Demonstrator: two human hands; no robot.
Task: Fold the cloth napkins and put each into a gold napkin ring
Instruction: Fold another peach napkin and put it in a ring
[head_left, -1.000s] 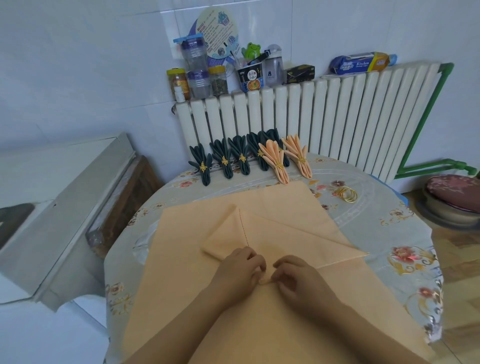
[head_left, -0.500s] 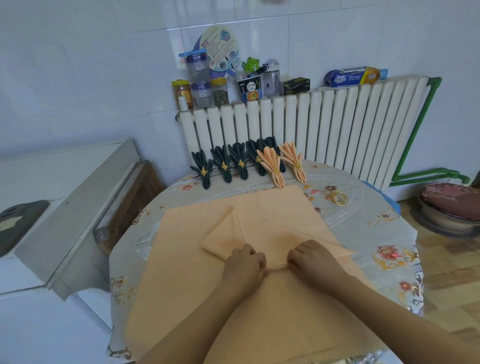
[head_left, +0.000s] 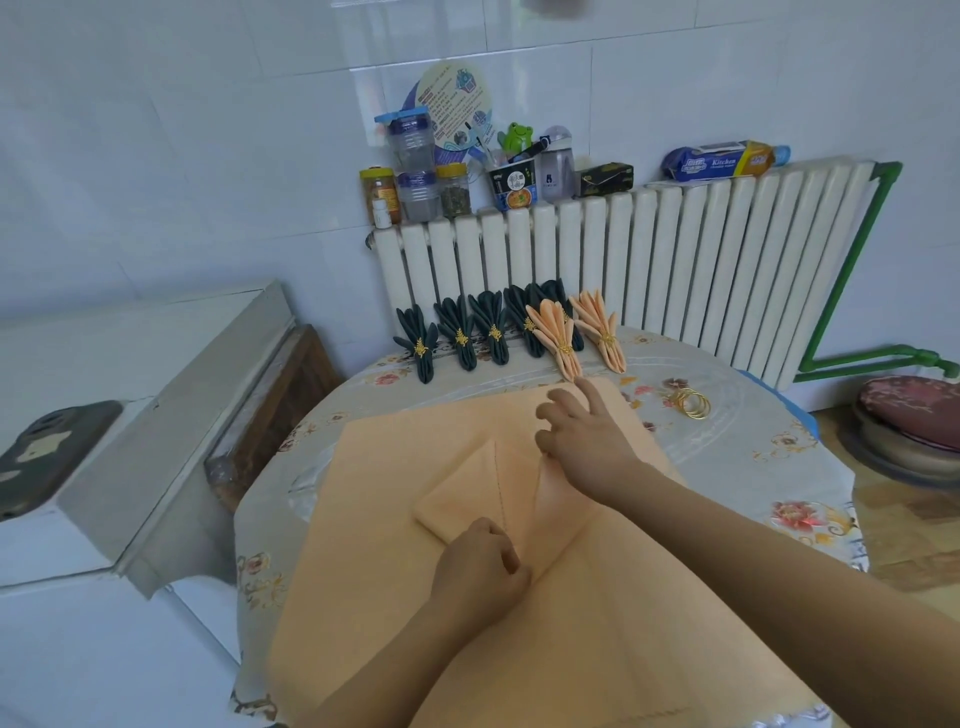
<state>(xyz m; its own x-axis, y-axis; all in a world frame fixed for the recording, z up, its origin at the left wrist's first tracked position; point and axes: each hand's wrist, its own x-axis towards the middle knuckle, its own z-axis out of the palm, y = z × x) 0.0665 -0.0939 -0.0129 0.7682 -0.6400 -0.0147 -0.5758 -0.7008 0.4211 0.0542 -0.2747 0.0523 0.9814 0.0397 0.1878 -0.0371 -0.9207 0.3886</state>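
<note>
Your left hand rests w/ curled fingers on the peach napkin at its folded flap's near corner; your right hand, index finger straight, pinches the flap's far edge. Napkin lies spread over the desk. Loose gold rings sit right of your right hand, apart. Ringed napkins line the desk's back edge.
</note>
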